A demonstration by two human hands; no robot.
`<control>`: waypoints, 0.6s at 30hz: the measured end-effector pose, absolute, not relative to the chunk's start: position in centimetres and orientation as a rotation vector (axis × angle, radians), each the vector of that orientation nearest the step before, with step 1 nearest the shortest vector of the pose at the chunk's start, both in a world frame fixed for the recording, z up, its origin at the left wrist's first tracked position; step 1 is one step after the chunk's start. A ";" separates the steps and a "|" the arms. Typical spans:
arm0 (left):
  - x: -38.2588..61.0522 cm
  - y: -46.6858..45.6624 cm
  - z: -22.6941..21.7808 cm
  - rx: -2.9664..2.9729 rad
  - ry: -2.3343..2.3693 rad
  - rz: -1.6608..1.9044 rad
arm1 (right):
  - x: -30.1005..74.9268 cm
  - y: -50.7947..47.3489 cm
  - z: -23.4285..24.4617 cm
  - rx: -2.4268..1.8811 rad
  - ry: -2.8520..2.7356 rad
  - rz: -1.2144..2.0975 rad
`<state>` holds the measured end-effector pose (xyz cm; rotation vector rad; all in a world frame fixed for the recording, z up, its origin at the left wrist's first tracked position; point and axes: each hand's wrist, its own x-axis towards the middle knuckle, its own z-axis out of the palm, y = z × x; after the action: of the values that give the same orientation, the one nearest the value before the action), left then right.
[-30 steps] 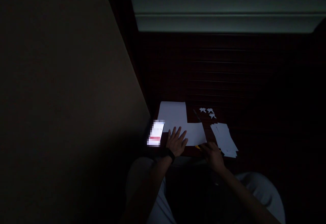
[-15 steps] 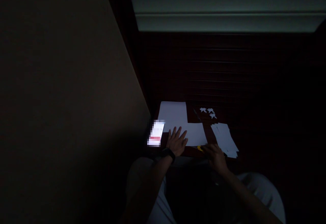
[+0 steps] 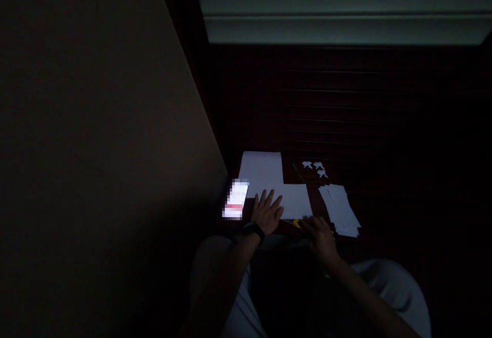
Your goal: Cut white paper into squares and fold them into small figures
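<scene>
On paper (image 3: 295, 202), left hand (image 3: 267, 216) splays; right hand (image 3: 321, 235) grips a half-hidden yellow tool (image 3: 296, 223).

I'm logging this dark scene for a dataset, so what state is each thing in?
Phone: lit, content pixelated
Back sheet: flat
Front sheet: flat
Left hand: spread, palm down on paper
Yellow tool: held, tip too dark to read
Right hand: closed around that tool
Pile: unevenly stacked
Scraps: small, irregular, loose
Thin dark object: lying down
</scene>
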<state>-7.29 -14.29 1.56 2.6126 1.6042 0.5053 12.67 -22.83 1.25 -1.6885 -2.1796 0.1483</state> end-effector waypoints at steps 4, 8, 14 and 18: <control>-7.3 -14.3 1.5 2.601 1.612 0.519 | 12.0 -22.4 1.1 -1.714 -2.155 0.110; -7.3 -14.3 1.4 2.584 1.612 0.528 | 11.7 -22.5 1.4 -1.656 -2.174 0.115; -7.4 -14.3 1.5 2.553 1.604 0.545 | 11.3 -22.7 1.6 -1.630 -2.129 0.110; -7.4 -14.1 1.3 2.532 1.583 0.561 | 11.0 -22.5 1.6 -1.592 -2.140 0.131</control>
<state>-7.39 -14.13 1.35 2.5319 1.5826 0.5614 10.98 -22.53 1.63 -1.5923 -2.1404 0.1306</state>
